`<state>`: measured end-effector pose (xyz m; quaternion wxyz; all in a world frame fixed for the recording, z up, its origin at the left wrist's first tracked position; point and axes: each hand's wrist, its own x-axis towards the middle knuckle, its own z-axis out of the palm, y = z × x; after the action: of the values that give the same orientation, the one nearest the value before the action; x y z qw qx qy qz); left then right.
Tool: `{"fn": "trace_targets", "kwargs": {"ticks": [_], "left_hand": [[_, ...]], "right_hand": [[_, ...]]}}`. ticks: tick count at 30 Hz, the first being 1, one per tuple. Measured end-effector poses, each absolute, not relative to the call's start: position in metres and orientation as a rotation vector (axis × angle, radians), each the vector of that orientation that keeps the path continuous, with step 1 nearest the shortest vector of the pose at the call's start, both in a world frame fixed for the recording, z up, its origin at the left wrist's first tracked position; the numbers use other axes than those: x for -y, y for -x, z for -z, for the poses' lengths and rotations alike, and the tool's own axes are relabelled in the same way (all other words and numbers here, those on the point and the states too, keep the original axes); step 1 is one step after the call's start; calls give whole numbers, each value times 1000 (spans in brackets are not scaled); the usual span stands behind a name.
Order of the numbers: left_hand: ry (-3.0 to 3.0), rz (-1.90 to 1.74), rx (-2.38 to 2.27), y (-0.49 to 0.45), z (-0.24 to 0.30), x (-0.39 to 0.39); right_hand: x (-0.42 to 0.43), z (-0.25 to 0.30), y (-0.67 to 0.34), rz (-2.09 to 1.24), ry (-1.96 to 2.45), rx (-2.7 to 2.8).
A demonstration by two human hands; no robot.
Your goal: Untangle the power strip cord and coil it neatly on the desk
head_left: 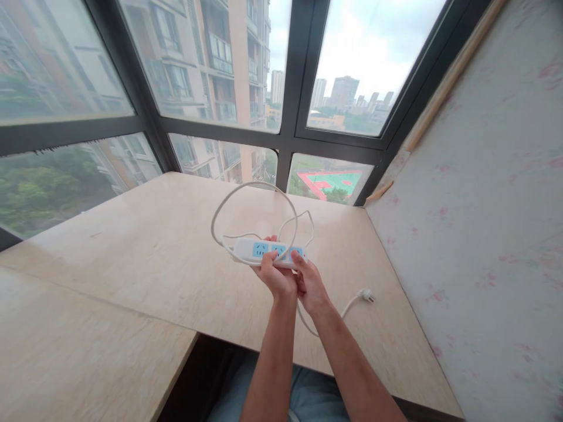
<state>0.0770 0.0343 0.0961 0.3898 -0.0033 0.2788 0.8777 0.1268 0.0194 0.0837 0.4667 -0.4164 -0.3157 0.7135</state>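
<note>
Both hands, left hand (276, 275) and right hand (310, 285), grip the power strip (268, 252) above the surface (153, 246) (cord (246, 193) looping far); its trailing plug (366, 295) could snag.

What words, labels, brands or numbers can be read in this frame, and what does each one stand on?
No text can be read anywhere in this frame.
Power strip, held by the left hand and right hand: blue socket faces, no legible marking.
Plug on the desk: too small to show print.
Buildings through the window: no readable signs.
Wall: only faint pink specks.
</note>
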Motion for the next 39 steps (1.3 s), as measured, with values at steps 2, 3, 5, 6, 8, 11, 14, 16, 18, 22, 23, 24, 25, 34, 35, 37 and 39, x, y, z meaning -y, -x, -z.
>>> {"fn": "trace_targets", "kwargs": {"ticks": [2, 3, 5, 6, 8, 11, 14, 16, 18, 22, 23, 24, 25, 34, 35, 37, 39], "left_hand": [[-57, -2198, -672, -81, -93, -26], [-88, -2183, -658, -83, -91, -22], [-133, -2161, -638, -87, -88, -15], [-143, -2150, -632, -89, -86, -13], [-146, -2133, -619, -92, -83, -9], [-161, -2099, -650, -96, -75, -5], [-180, -2032, -682, -98, -66, -2], [-194, -2021, -667, -100, -60, 0], [-225, -2033, -644, -102, -54, 1], [-330, -1992, -556, -105, -45, 8], [-353, -1948, -535, -106, -42, 11], [-369, -1884, -526, -105, -39, 15], [-374, -1799, -532, -103, -35, 19], [-81, -1095, -673, -37, 1, 63], [-42, -1101, -664, -31, 2, 62], [41, -1109, -600, -24, 2, 54], [129, -1152, -494, -22, -1, 38]], "right_hand": [[-18, -82, -130, -1728, 1007, 757], [-17, -81, -131, -1714, 989, 743], [-16, -78, -134, -1679, 956, 700], [-15, -77, -135, -1666, 946, 679], [-14, -76, -136, -1661, 944, 643], [-14, -76, -139, -1662, 931, 587], [-15, -77, -141, -1593, 905, 563], [-17, -78, -143, -1558, 907, 619], [-21, -78, -145, -1541, 941, 695], [-38, -84, -156, -1531, 1019, 867], [-44, -87, -160, -1544, 1028, 931], [-50, -91, -165, -1566, 1033, 1000], [-57, -95, -171, -1590, 1040, 1067], [-109, -163, -220, -1775, 1148, 1723], [-112, -171, -223, -1778, 1144, 1783], [-115, -185, -225, -1779, 1128, 1872], [-114, -199, -224, -1774, 1119, 1927]]}}
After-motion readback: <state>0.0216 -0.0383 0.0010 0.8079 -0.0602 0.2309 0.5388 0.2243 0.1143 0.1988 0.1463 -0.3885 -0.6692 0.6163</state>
